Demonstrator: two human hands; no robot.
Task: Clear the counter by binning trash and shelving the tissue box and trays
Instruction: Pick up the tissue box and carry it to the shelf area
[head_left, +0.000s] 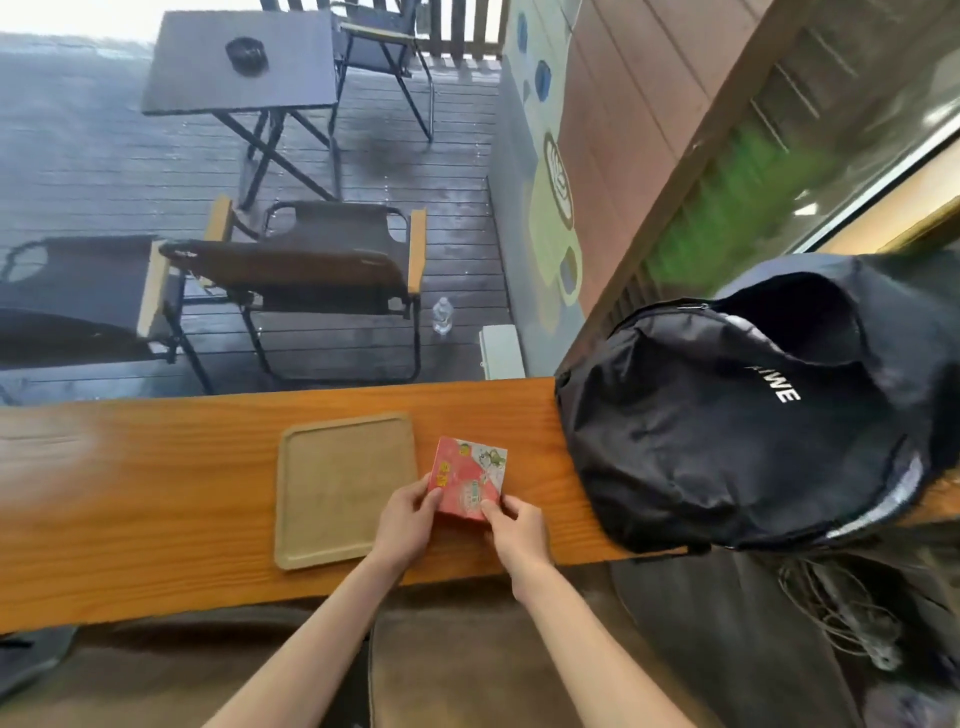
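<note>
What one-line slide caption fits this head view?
Both hands, left hand and right hand, hold a red tissue box beside a tray on the wooden counter.

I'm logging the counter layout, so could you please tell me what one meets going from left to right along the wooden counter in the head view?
Wooden tray → left hand → red tissue pack gripped by both hands → right hand → black backpack.

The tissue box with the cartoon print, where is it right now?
In the head view the tissue box sits on the wooden counter, gripped by the left hand and right hand, between the tray and the black backpack.
</note>
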